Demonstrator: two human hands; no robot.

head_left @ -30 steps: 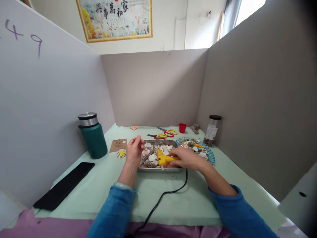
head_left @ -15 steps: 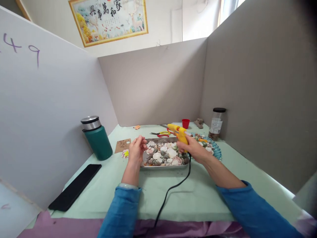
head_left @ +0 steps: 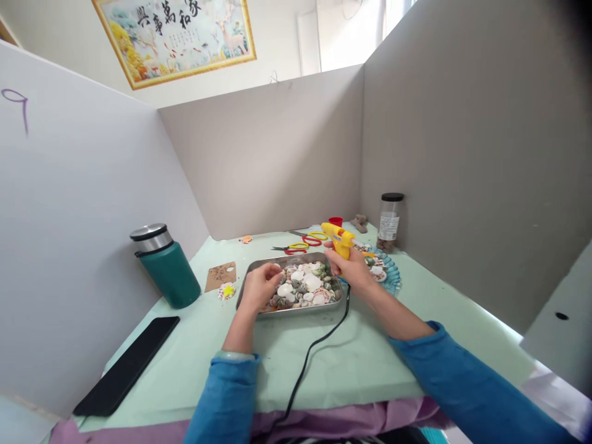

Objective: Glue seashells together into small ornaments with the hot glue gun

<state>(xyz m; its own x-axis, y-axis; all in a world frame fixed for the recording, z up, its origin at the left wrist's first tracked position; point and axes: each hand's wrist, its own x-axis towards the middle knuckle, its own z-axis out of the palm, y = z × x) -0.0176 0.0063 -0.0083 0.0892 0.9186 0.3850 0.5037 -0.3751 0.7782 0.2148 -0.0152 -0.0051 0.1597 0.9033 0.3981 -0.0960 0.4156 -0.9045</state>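
"Which step are you on?"

"I judge it's the picking-over step, with the glue gun [head_left: 339,237] ready. My right hand [head_left: 352,271] is wrapped around its handle, holding it up by the right end of the metal tray [head_left: 300,310]. My left hand [head_left: 259,287] hangs over the tray's left end, fingers curled towards the shells [head_left: 312,282]; I can't tell whether they pinch anything."

"What does the next move call for?"

"To my mind, a clear choice among the shells, steady fingertips, and the gun well apart from them. The black cord [head_left: 309,351] needs minding too, as it runs across the surface [head_left: 277,382] towards me."

"And the count?"

"One gun, one cord, one tray. The shells overlap too much to number. Beyond the tray lie two pairs of scissors [head_left: 287,249] and one red cup [head_left: 335,220]. To the right I have one blue plate [head_left: 394,275], itself heaped with pieces, and one black-lidded jar [head_left: 389,223]. To the left, one green flask [head_left: 170,271], one brown card [head_left: 217,279], one yellow star [head_left: 228,290] on a speckled cluster, and one flat black object [head_left: 127,367]."
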